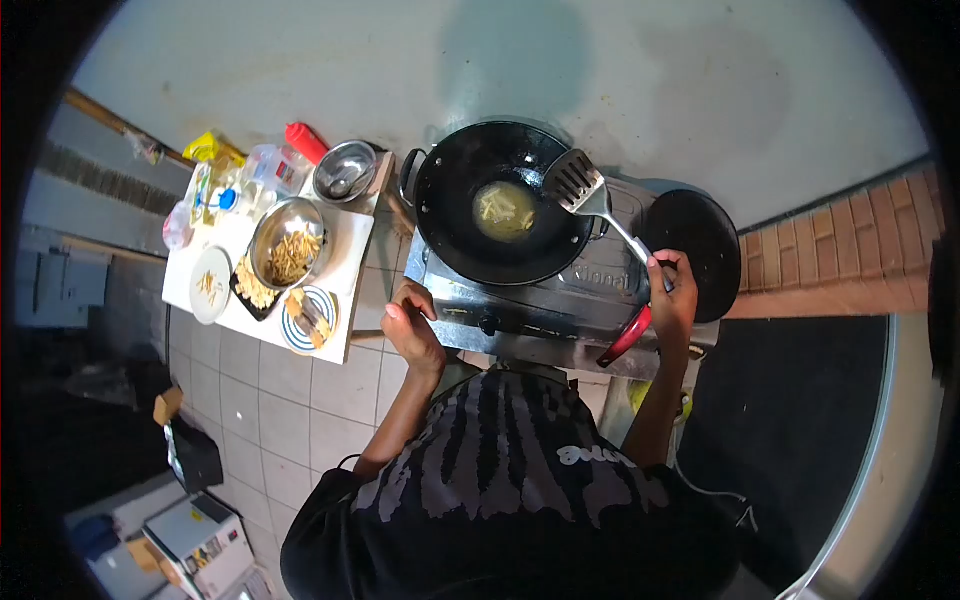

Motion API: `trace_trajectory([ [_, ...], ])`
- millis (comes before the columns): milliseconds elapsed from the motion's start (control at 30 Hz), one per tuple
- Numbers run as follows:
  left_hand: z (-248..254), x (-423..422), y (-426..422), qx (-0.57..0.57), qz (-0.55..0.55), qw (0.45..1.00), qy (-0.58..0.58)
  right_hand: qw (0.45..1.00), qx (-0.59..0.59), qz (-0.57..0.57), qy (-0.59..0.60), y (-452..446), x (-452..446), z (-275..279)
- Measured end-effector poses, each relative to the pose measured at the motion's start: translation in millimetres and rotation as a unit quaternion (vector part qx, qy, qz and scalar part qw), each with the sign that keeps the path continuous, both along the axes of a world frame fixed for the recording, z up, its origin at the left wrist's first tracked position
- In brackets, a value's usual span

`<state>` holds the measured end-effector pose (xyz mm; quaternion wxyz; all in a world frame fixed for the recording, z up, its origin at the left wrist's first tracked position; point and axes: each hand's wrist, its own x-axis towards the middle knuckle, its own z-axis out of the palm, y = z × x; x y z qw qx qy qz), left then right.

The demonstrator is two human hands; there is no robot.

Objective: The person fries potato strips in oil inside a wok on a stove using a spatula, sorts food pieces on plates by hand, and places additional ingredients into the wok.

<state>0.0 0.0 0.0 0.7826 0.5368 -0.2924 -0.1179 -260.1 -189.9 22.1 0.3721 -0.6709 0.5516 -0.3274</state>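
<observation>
The gas stove (600,282) carries a black wok (455,235), with a dark flat pan (712,265) beside it; to the left, a tabletop (350,235) bears a steel bowl (319,262) of browned strips. The task's pale strips (497,205) lie clustered in a shallow pool of oil (515,232) at the wok's bottom. The right hand (676,288) grips the slotted turner (592,195) by its handle, the blade poised over the wok's right rim. The left hand (413,330), loosely curled, holds nothing visible near the stove's front edge. For good frying, I'd slide the blade low beneath the strips, part the cluster gently, turn them evenly and drain through the slots, keeping the left hand clear of hot metal and spatter.
</observation>
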Motion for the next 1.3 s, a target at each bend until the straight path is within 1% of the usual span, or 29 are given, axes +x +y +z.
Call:
trace_trajectory([
  [67, 7.9, 14.9, -3.0, 0.005, -0.01, 1.0, -0.019, 0.994, -0.094, -0.004, -0.061, 12.7, 9.5, -6.4],
  [100, 3.6, 10.3, -12.0, -0.018, -0.023, 1.0, 0.006, 0.992, -0.118, -0.014, -0.034, 14.3, 2.6, 9.7],
  [167, 13.3, 26.5, -5.4, -0.012, -0.031, 0.999, 0.017, 0.997, -0.071, -0.03, 0.012, 40.6, 13.4, 23.7],
  [200, 15.8, 40.6, 0.5, -0.011, -0.065, 0.998, -0.015, 0.996, -0.044, -0.051, 0.066, 55.5, 21.3, 30.7],
  [233, 16.9, 49.1, 1.6, 0.002, -0.064, 0.998, -0.012, 0.994, -0.047, -0.065, 0.068, 64.9, 23.8, 30.8],
  [300, 20.6, 64.8, 3.3, 0.002, -0.079, 0.997, -0.006, 0.996, -0.05, -0.077, 0.001, 82.2, 30.5, 26.1],
  [367, 25.0, 81.1, 5.4, 0.0, -0.099, 0.995, -0.01, 0.993, -0.054, -0.103, 0.013, 97.1, 39.6, 22.0],
  [433, 23.9, 91.3, 12.1, 0.005, -0.124, 0.992, -0.019, 0.984, -0.121, -0.121, 0.048, 114.6, 46.8, 15.2],
  [467, 22.1, 97.2, 16.0, 0.02, -0.136, 0.99, -0.02, 0.985, -0.097, -0.138, 0.014, 125.4, 50.1, 14.8],
  [567, 19.6, 109.7, 25.4, 0.013, -0.155, 0.987, -0.031, 0.983, -0.073, -0.169, 0.009, 150.7, 51.9, 6.5],
  [600, 23.1, 111.7, 28.5, 0.018, -0.161, 0.987, -0.018, 0.982, -0.065, -0.178, -0.002, 157.6, 52.7, 4.7],
  [700, 18.0, 125.7, 37.6, 0.024, -0.181, 0.981, -0.058, 0.976, -0.076, -0.205, -0.009, 173.3, 59.8, -3.1],
  [767, 16.2, 133.2, 43.1, 0.014, -0.196, 0.979, -0.049, 0.975, -0.068, -0.212, -0.017, 180.0, 67.9, -3.1],
  [867, 11.6, 142.5, 49.9, 0.097, -0.242, 0.964, -0.058, 0.971, -0.07, -0.229, -0.021, 185.8, 84.9, 0.2],
  [967, 15.2, 143.8, 56.4, 0.127, -0.255, 0.958, -0.03, 0.971, -0.079, -0.225, 0.0, 187.2, 98.2, 7.3],
  [1033, 11.0, 146.8, 58.9, 0.133, -0.259, 0.956, -0.017, 0.974, -0.045, -0.22, 0.037, 187.1, 104.9, 12.9],
  [1067, 10.3, 147.7, 59.4, 0.121, -0.264, 0.957, -0.003, 0.974, -0.045, -0.218, 0.038, 184.9, 105.5, 7.6],
  [1133, 10.0, 151.0, 59.5, 0.108, -0.267, 0.958, 0.011, 0.976, -0.106, -0.19, 0.028, 178.2, 105.9, -7.9],
  [1233, 11.4, 155.4, 62.3, 0.105, -0.255, 0.961, 0.004, 0.971, -0.102, -0.208, 0.06, 170.3, 110.2, -16.1],
  [1300, 11.2, 158.8, 63.4, 0.11, -0.241, 0.964, 0.008, 0.97, -0.119, -0.207, 0.053, 166.2, 115.9, -11.8],
])
